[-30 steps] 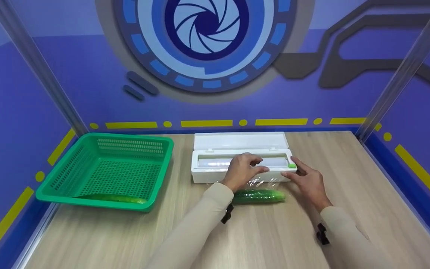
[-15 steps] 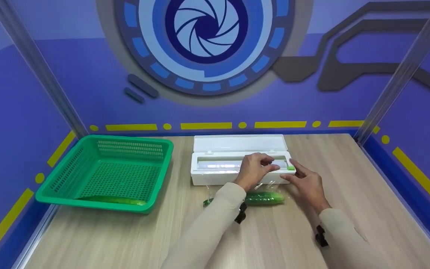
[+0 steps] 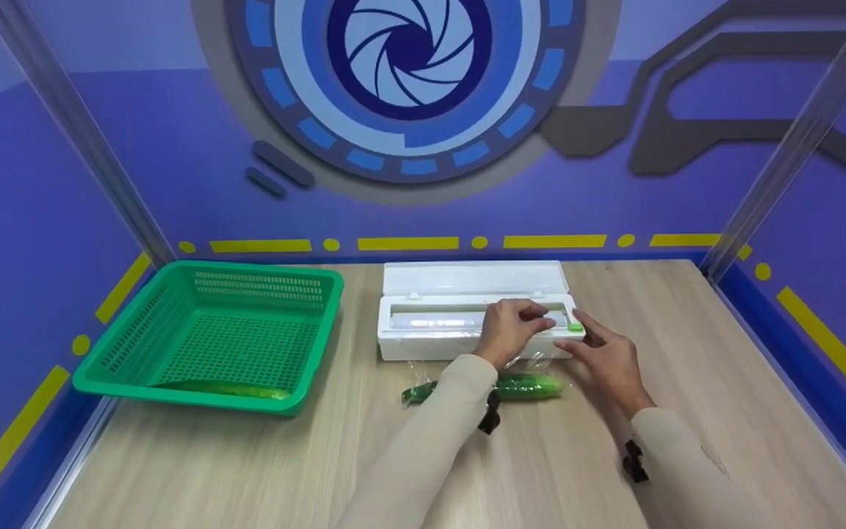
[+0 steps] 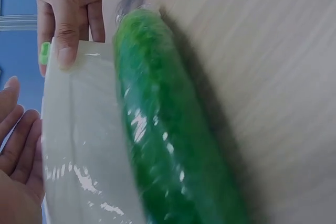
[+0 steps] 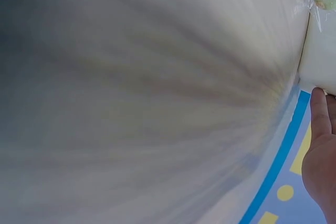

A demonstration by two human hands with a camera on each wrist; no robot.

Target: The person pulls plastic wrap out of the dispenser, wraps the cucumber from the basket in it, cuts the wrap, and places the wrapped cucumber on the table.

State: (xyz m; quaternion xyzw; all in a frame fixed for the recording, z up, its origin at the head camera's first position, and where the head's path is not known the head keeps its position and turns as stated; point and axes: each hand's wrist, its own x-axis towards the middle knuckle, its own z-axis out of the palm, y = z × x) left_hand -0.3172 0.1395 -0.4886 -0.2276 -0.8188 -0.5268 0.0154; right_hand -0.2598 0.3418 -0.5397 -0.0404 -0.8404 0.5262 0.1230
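Note:
A white cling film dispenser [image 3: 416, 347] stands with its lid [image 3: 474, 278] raised and a film roll [image 3: 430, 321] inside. Clear film runs from its front down to a cucumber [image 3: 529, 387], which lies wrapped on the table; its shiny wrap shows closely in the left wrist view. My left hand [image 3: 505, 332] hovers over the roll's right half, thumb apart from the loosely bent fingers, holding nothing. At the dispenser's right end, my right hand [image 3: 609, 360] grips the corner, thumb on the front wall, beside a green slider [image 3: 575, 327].
A green basket [image 3: 210, 405] stands to the left with another cucumber [image 3: 225, 389] inside. Behind the dispenser rises a printed purple wall [image 3: 364, 213], and side panels bound the wooden table [image 3: 247, 470].
My left hand has moved to the right along the dispenser, toward the green slider, uncovering the cucumber's left end. The right hand keeps its grip on the corner.

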